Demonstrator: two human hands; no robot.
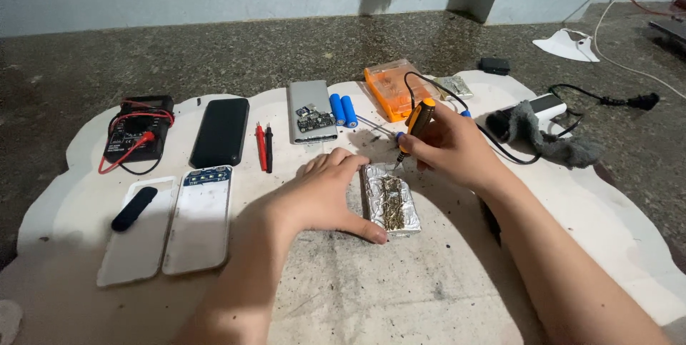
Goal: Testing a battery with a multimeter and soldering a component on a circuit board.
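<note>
My left hand (325, 195) rests on the white mat and grips the left side of a small foil-lined tray (409, 205) holding a heap of metal shavings. My right hand (450, 148) holds an orange and black soldering iron (416, 122) upright, with its tip touching the far edge of the foil tray. The iron's black cord runs off to the right behind my hand.
On the white mat (371, 288) lie a black multimeter with red lead (136, 130), a black power bank (220, 132), two white cases (171, 227), red and black probes (264, 148), a grey case with circuit board (311, 112), two blue cells (343, 110), an orange box (389, 87) and a grey rag (547, 138).
</note>
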